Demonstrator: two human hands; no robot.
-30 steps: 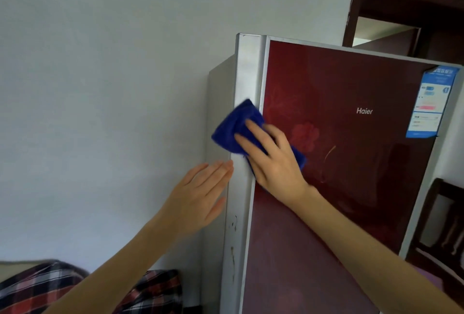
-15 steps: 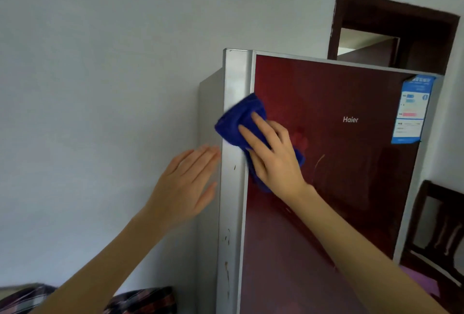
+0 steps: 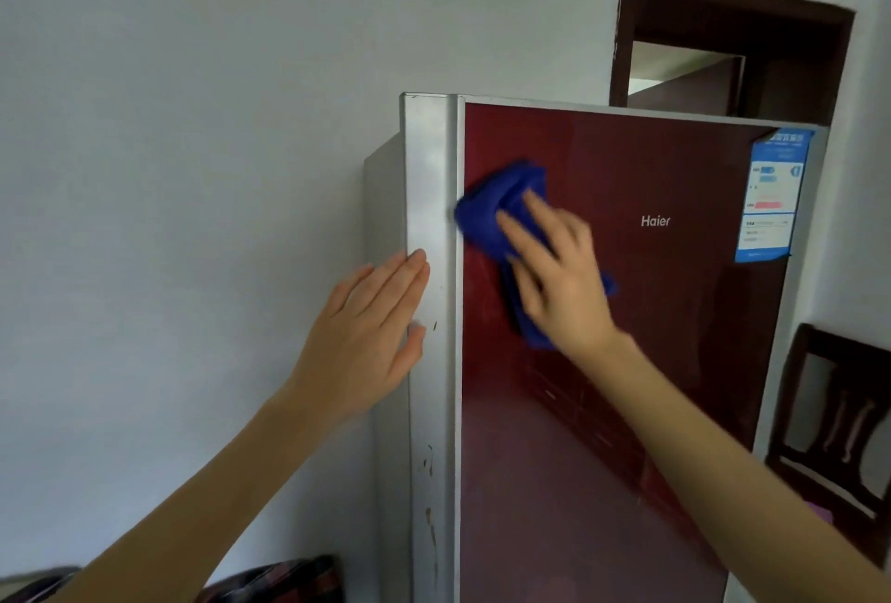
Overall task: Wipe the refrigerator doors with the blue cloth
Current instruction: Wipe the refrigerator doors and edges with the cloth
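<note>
Since a second ago the cloth [image 3: 501,211] has slid right, off the silver strip [image 3: 430,168] and onto the red door [image 3: 651,361], near its upper left. The right hand [image 3: 559,274] presses it flat with straight, spread fingers, pinching nothing. The left hand [image 3: 366,337] lies open, fingers straight and together, against the strip, likely bracing the fridge. A good wipe needs even palm pressure, overlapping passes toward the sticker [image 3: 774,197], then downward, with the cloth kept under the fingers.
</note>
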